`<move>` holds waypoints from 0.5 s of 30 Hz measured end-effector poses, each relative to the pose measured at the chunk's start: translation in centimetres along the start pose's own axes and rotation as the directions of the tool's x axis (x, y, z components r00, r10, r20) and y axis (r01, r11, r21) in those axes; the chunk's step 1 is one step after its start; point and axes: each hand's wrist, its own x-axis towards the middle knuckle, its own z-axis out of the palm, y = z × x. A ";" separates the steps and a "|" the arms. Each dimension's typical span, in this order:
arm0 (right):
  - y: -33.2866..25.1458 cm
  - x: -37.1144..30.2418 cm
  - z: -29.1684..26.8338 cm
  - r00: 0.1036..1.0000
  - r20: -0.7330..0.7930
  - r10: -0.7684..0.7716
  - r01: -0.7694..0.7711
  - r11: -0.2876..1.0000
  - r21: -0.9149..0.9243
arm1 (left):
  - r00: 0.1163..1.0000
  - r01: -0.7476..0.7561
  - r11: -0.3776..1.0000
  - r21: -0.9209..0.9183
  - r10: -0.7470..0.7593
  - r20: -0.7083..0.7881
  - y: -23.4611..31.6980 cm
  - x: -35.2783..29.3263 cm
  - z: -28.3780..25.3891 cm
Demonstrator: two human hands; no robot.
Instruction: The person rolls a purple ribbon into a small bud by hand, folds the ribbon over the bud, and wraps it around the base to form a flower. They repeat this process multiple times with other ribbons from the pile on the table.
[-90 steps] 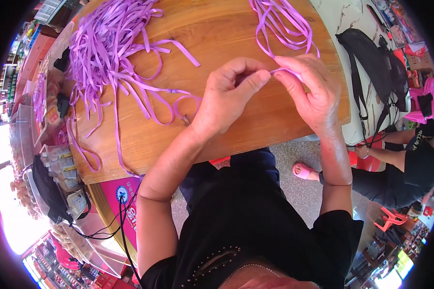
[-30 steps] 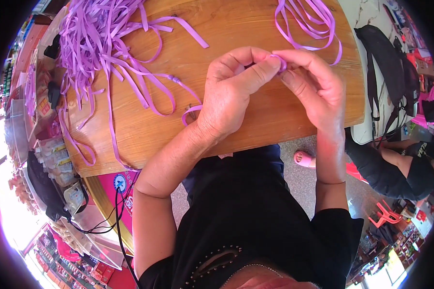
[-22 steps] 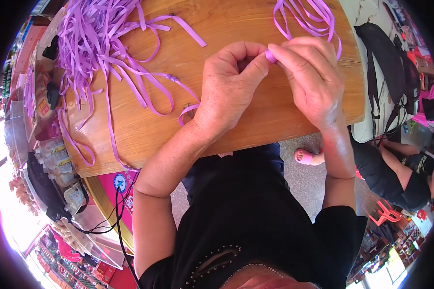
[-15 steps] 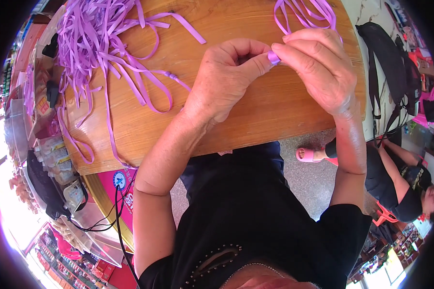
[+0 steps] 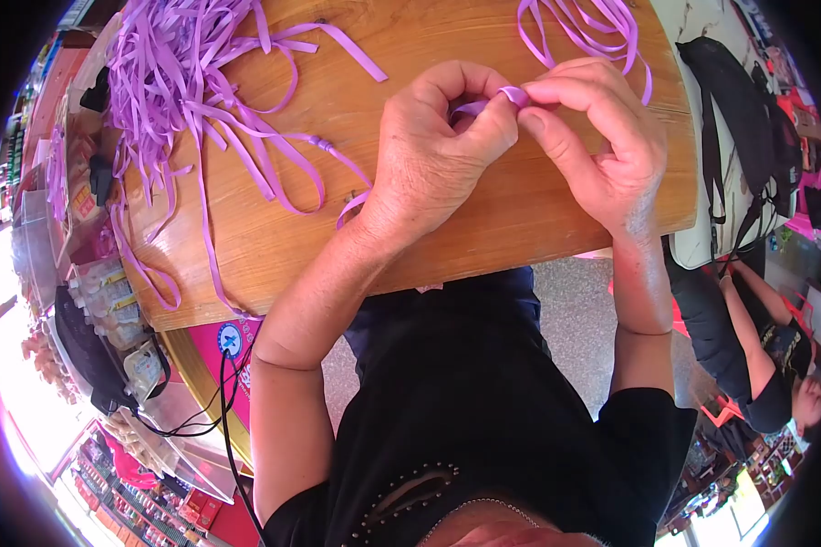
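Over the wooden table (image 5: 556,205), my two hands meet at a narrow purple ribbon (image 5: 513,94). My left hand (image 5: 442,137) pinches it between thumb and forefinger, and a bend of the ribbon shows above the thumb. With thumb and forefinger, my right hand (image 5: 602,137) grips the same ribbon from the other side. Part of the ribbon is hidden inside my left palm. Beside my left wrist, a loop of purple ribbon (image 5: 351,205) lies on the wood.
A large tangled pile of purple ribbons (image 5: 169,82) covers the table's far left. More ribbon loops (image 5: 602,32) lie at the far right. A black bag (image 5: 734,118) rests on a pale surface to the right. A person (image 5: 766,356) sits beyond it. Black cables (image 5: 223,401) hang at the left.
My right hand has turned and its thumb now shows below the forefinger. The ribbon between my hands is folded differently. A ribbon loop has appeared by my left wrist.
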 end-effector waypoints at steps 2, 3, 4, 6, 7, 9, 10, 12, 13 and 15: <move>0.0 0.1 0.2 1.000 -0.014 0.004 -0.004 1.000 0.014 | 1.000 0.002 1.000 -0.005 -0.002 0.005 -0.1 0.0 -0.1; 0.0 0.1 0.2 1.000 -0.027 0.009 -0.008 1.000 0.029 | 1.000 0.005 1.000 -0.010 -0.005 0.008 -0.2 0.0 -0.1; 0.0 0.1 0.3 1.000 -0.028 0.009 -0.008 1.000 0.028 | 1.000 0.004 1.000 -0.010 -0.004 0.009 -0.2 0.0 0.0; 0.0 0.0 0.4 0.998 -0.029 0.062 -0.059 0.993 0.104 | 1.000 -0.027 1.000 -0.011 0.027 0.013 -0.1 0.0 0.0; 0.0 -0.1 0.4 0.998 -0.030 0.063 -0.060 0.993 0.103 | 1.000 -0.026 1.000 -0.011 0.026 0.015 -0.1 -0.1 0.1; -0.3 -0.4 0.6 0.931 0.073 0.357 -0.358 0.860 0.363 | 0.995 -0.101 0.988 -0.118 0.103 0.009 -0.2 -0.4 0.2; -0.3 -0.4 0.5 0.931 0.070 0.358 -0.358 0.861 0.362 | 0.995 -0.101 0.988 -0.117 0.103 0.013 -0.2 -0.4 0.2; -0.3 -0.5 0.5 0.849 0.195 0.490 -0.487 0.585 0.649 | 0.996 -0.012 0.931 -0.366 0.043 0.077 -0.1 -0.4 0.1; -0.2 -0.6 0.7 0.849 0.194 0.492 -0.487 0.584 0.649 | 0.996 -0.010 0.931 -0.365 0.041 0.079 -0.2 -0.3 0.0; 0.1 -0.6 1.1 0.814 0.201 0.545 -0.494 0.467 0.734 | 0.963 0.110 0.805 -0.583 0.059 0.264 -0.9 0.1 -0.5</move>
